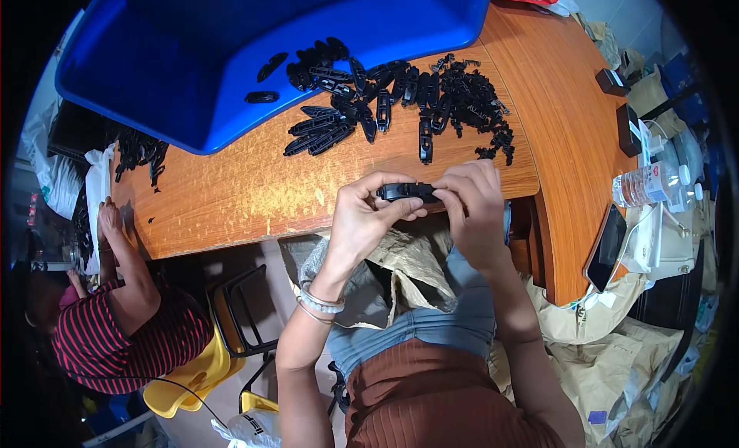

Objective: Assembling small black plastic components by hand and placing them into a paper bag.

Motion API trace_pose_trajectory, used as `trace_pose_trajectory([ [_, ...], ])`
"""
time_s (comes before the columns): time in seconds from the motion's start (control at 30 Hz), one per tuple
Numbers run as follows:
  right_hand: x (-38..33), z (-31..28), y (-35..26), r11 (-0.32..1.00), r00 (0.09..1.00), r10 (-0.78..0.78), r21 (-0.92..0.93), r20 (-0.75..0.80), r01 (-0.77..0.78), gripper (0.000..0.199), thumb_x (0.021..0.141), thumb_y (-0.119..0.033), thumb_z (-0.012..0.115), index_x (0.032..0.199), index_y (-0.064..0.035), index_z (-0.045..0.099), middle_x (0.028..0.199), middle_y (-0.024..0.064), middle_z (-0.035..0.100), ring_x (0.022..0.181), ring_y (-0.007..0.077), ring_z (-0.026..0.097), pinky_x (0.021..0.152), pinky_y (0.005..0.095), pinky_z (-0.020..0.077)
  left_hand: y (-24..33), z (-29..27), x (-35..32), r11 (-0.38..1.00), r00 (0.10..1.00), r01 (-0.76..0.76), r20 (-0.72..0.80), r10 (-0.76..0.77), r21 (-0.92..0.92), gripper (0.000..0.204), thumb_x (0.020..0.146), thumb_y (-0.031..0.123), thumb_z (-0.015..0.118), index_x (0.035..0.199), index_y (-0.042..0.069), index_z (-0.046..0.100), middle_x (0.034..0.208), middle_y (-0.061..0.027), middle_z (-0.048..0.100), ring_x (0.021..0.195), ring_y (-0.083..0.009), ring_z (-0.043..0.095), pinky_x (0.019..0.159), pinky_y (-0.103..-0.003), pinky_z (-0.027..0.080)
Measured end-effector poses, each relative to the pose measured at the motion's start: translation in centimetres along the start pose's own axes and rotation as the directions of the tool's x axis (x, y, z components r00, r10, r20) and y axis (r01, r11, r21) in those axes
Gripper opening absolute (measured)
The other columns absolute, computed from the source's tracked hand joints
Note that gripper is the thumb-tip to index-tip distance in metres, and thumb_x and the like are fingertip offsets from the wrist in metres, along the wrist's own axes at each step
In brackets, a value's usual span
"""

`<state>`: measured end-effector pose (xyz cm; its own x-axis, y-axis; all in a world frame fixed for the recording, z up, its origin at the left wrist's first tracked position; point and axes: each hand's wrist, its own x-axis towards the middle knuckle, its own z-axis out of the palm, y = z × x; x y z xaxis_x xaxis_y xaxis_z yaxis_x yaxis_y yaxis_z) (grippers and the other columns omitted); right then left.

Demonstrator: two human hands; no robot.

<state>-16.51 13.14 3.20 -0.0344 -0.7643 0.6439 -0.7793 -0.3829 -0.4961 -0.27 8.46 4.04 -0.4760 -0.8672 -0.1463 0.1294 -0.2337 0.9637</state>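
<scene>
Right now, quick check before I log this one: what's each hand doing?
Left hand: closed, holding a black plastic part.
Right hand: closed, fingers gripping that part's right end.

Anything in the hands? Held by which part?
Yes: a long black part; left hand grips its left portion, right hand its right end.

Toward six o'clock we wear a brown, vertically ribbed top (435, 394), with faded blue denim (416, 336) on its twelve-o'clock side. At seven o'clock, our left wrist (329, 282) carries a pale beaded bracelet (319, 302) and a slim bangle (314, 316).
</scene>
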Motion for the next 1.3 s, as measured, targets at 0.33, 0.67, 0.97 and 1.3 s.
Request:
trace_pose_trajectory([
  [0.33, -3.0, -0.2, 1.1, 0.642, 0.773, 0.475, 0.435, 0.421, -0.632, 0.022, 0.076, 0.002, 0.064, 0.099, 0.001, 0.062, 0.088, 0.0014, 0.057, 0.077, 0.006, 0.049, 0.066, 0.0198, 0.0397, -0.7, 0.2, 0.0, 0.971, 0.997, -0.008, 0.078, -0.011, 0.239, 0.017, 0.077, -0.006, 0.065, 0.094, -0.004, 0.062, 0.087, -0.0081, 0.065, 0.074, -0.0113, 0.064, 0.066, -0.021, 0.053],
  [0.67, -2.7, -1.4, 5.7, 0.924, 0.924, 0.383, -0.018, 0.008, -0.382, 0.019, 0.078, -0.002, 0.063, 0.096, 0.0016, 0.059, 0.085, 0.0073, 0.057, 0.079, 0.0173, 0.055, 0.066, 0.0267, 0.0425, -1.2, 0.5, 4.3, 0.98, 0.992, 0.109, -0.078, -0.096, 0.168, 0.017, 0.084, 0.006, 0.062, 0.071, -0.001, 0.054, 0.064, -0.0089, 0.061, 0.05, -0.0121, 0.06, 0.045, -0.023, 0.048],
  [0.97, -4.1, 0.8, 7.6, 0.947, 0.949, 0.236, -0.171, -0.208, -0.273, 0.017, 0.072, 0.008, 0.065, 0.087, 0.0022, 0.059, 0.086, 0.0124, 0.059, 0.078, 0.0262, 0.057, 0.068, 0.0327, 0.0468, -4.7, 1.2, 8.6, 0.442, 0.908, -0.156, -0.047, 0.415, 0.883, 0.028, 0.071, 0.008, 0.072, 0.086, -0.002, 0.052, 0.071, -0.015, 0.059, 0.062, -0.0185, 0.06, 0.055, -0.029, 0.045],
  [1.3, -1.9, 0.1, 2.8, 0.913, 0.969, 0.209, 0.381, -0.129, -0.146, 0.016, 0.07, 0.01, 0.064, 0.085, 0.0037, 0.065, 0.082, 0.012, 0.063, 0.07, 0.0221, 0.058, 0.063, 0.0288, 0.0462, -2.9, 0.5, 2.2, 0.843, 0.968, -0.23, 0.022, 0.251, 0.486, 0.019, 0.078, -0.003, 0.064, 0.095, -0.001, 0.057, 0.07, -0.0021, 0.063, 0.051, -0.0027, 0.05, 0.042, -0.016, 0.035],
])
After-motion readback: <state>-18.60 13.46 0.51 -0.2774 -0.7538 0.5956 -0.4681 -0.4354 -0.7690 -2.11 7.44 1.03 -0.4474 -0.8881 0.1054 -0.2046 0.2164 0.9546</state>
